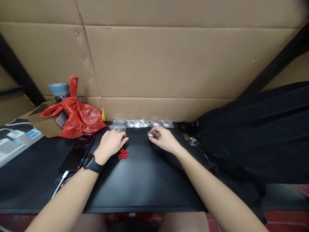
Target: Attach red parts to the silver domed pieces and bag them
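Both hands rest forward on the black table (145, 180). Right hand (164, 140) is curled narrowly around a small round piece (154, 134), clear with a dark centre, pinched at the fingertips just above the table top. Left hand (111, 141) lies palm down, fingers loosely bent; I cannot tell whether it grips anything beneath them. A black smartwatch (91, 163) sits on its wrist.

Just beside the left hand, on its near side, lies a small red knotted cord (123, 154), touching the table and apart from the fingers. Beyond both hands, along the foot of the cardboard wall (169, 61), I see a row of clear plastic packets (140, 123) with round pieces inside. Left of the left hand lie a dark tablet (77, 151) and, farther off, a red plastic bag (77, 117) against an open carton (44, 124). Right of the right hand are a ring of keys (193, 141) and a black cloth (260, 129).

Risks, in my judgement: the round piece is small and smooth, so a loose pinch could let it roll toward the black cloth, where it would be hard to find. The left wrist could sweep the red cord off its spot. The packets are light and could scatter if brushed.
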Demonstrator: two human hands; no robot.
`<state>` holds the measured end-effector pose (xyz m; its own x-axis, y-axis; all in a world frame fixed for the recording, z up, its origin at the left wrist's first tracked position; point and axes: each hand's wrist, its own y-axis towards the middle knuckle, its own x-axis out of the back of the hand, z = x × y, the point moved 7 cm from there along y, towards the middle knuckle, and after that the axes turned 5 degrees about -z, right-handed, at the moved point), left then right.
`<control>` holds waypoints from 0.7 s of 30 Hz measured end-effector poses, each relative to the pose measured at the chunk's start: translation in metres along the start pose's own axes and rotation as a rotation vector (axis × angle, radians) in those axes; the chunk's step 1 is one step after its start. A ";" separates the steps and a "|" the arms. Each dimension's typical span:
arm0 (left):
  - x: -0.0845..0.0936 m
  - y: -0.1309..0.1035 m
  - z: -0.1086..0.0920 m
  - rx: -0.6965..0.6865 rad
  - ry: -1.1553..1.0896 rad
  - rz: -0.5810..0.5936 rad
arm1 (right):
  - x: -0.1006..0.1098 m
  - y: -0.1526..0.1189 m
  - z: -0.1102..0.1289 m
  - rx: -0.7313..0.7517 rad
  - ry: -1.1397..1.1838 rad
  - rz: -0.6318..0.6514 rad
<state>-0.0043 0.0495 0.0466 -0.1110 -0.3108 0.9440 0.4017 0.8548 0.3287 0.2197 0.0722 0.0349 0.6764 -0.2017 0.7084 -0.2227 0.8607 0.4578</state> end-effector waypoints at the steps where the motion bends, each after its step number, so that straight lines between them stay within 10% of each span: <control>1: -0.002 0.001 0.000 0.012 -0.006 0.031 | -0.001 0.000 -0.001 -0.013 -0.001 0.002; 21: -0.016 0.006 -0.015 0.086 -0.024 0.047 | 0.000 -0.005 0.020 -0.061 0.099 -0.121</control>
<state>0.0132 0.0531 0.0328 -0.1163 -0.2599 0.9586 0.3273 0.9012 0.2840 0.2066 0.0592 0.0430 0.7625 -0.2611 0.5920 -0.0942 0.8604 0.5008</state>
